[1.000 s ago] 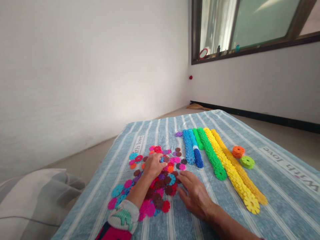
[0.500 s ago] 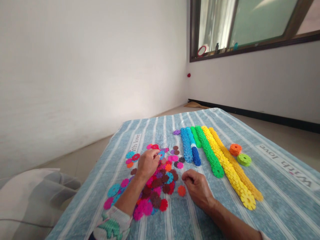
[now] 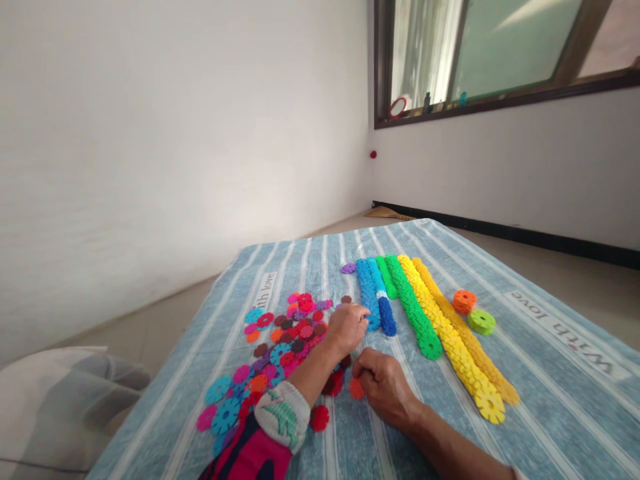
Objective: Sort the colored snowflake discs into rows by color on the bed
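Observation:
My left hand [image 3: 347,327] reaches to the near end of the light blue row of discs [image 3: 367,293], its fingers closed; what is between the fingertips is too small to name. Below and right of it, my right hand [image 3: 384,383] is curled above the cloth, beside an orange disc [image 3: 357,389]; its grip is hidden. A loose pile of pink, red, brown, purple and blue discs [image 3: 300,330] spreads to the left, partly under my left forearm. The blue row with a white band [image 3: 385,313] lies just right of my left hand.
Green [image 3: 413,307], yellow [image 3: 450,340] and darker yellow [image 3: 465,333] rows lie to the right. Beyond them are an orange stack [image 3: 465,301] and a lime stack [image 3: 481,321]. A purple disc [image 3: 349,268] lies at the back. Striped cloth [image 3: 550,373] covers the table.
My left hand has moved right, from over the loose discs to the near end of the light blue row. My right hand stays nearly in place, and the view has shifted slightly.

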`<action>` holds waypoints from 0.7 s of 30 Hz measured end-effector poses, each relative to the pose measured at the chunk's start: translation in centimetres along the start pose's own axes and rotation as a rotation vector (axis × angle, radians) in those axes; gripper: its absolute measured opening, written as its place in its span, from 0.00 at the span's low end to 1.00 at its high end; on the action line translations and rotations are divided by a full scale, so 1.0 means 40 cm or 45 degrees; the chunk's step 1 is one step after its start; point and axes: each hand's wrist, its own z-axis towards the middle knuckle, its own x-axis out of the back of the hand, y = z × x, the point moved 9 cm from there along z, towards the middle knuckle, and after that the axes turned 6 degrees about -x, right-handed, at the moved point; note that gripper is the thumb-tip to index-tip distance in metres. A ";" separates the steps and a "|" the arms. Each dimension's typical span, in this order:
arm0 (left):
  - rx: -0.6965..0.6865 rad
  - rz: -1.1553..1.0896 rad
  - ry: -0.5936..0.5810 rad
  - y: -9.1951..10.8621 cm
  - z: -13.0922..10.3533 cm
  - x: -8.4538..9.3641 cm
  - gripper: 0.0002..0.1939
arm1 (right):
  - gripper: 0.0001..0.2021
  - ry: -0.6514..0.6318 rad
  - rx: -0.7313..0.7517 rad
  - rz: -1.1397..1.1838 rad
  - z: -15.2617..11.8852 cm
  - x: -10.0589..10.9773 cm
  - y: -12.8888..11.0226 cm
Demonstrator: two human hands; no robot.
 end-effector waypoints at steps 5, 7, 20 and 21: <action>0.008 0.109 -0.030 0.007 0.004 -0.014 0.08 | 0.13 -0.005 0.015 -0.004 0.001 0.001 -0.007; 0.008 0.142 -0.019 0.003 0.001 -0.008 0.07 | 0.13 -0.005 0.016 -0.003 0.001 0.002 -0.009; 0.310 0.048 0.120 -0.246 -0.144 0.145 0.10 | 0.13 -0.036 -0.009 -0.045 -0.002 -0.004 -0.002; 0.324 0.045 0.106 -0.253 -0.159 0.141 0.10 | 0.13 -0.039 -0.009 -0.047 -0.002 -0.005 -0.003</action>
